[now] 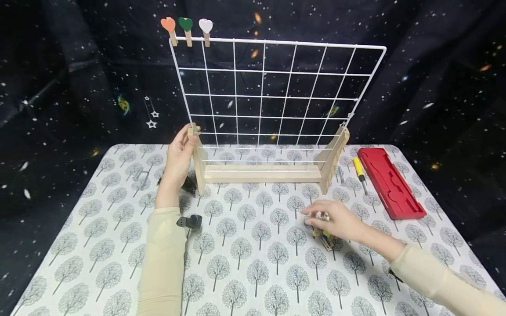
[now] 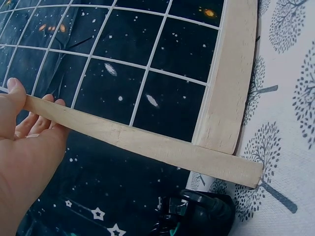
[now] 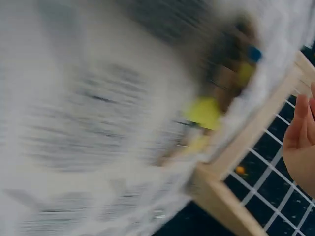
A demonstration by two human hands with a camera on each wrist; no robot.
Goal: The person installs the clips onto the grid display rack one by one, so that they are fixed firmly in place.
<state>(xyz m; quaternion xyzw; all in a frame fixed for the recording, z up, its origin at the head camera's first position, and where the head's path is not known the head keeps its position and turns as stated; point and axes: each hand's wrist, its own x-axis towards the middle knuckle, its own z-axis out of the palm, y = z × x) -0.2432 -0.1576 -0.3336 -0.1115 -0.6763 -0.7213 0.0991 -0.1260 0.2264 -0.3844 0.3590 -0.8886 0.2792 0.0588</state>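
Observation:
A white wire grid (image 1: 261,71) stands in a wooden stand (image 1: 262,174), with orange, green and white heart clothespins (image 1: 206,27) clipped along its top left. My left hand (image 1: 179,153) grips the stand's left wooden upright (image 2: 118,133) near its top, thumb on one side and fingers on the other. My right hand (image 1: 336,219) hovers over a small heap of clothespins (image 1: 325,239), thumb and fingertips apart. In the right wrist view the heap is blurred, with yellow and blue hearts showing, and the right hand (image 3: 300,142) is partly cut off at the edge.
A red tool case (image 1: 391,184) lies at the right, beside a yellow-handled screwdriver (image 1: 359,173). A black object (image 1: 189,221) rests by my left forearm. Behind the left hand is a dark claw clip (image 2: 206,211). The patterned tablecloth (image 1: 245,272) spreads in front.

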